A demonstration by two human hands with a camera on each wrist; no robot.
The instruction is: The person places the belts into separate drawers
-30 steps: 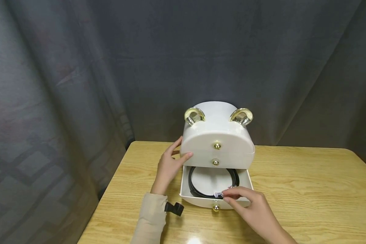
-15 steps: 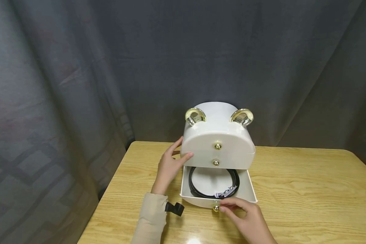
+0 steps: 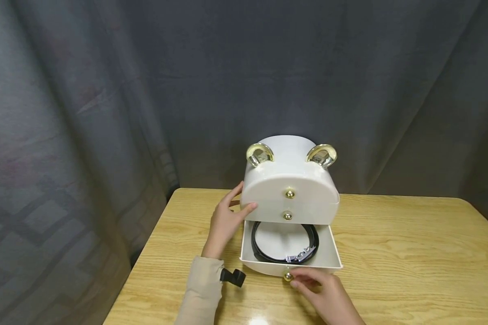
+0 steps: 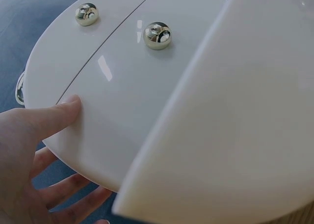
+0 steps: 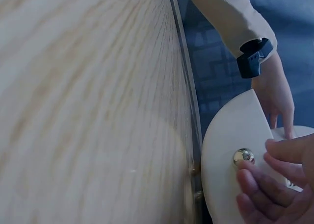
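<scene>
A white rounded drawer box (image 3: 305, 187) with two gold ears stands on the wooden table (image 3: 398, 253). Its bottom drawer (image 3: 329, 255) is pulled out, and a black strap with a silver buckle (image 3: 297, 258) lies coiled inside. My left hand (image 3: 244, 198) holds the box's left edge, with the thumb (image 4: 54, 118) on the front face (image 4: 122, 111) and the fingers behind. My right hand (image 3: 298, 280) is at the drawer's front, its fingertips (image 5: 260, 185) pinching the gold knob (image 5: 244, 157).
Two more gold knobs (image 4: 157, 35) sit on the closed upper drawers. A black strap clip (image 3: 232, 276) shows at my left wrist. A grey curtain (image 3: 105, 113) hangs behind and to the left. The table's left edge (image 3: 146, 257) is near my left arm.
My right hand let go of the silver buckle in the drawer and dropped to the gold knob on the drawer's front. The left hand and the box stayed put.
</scene>
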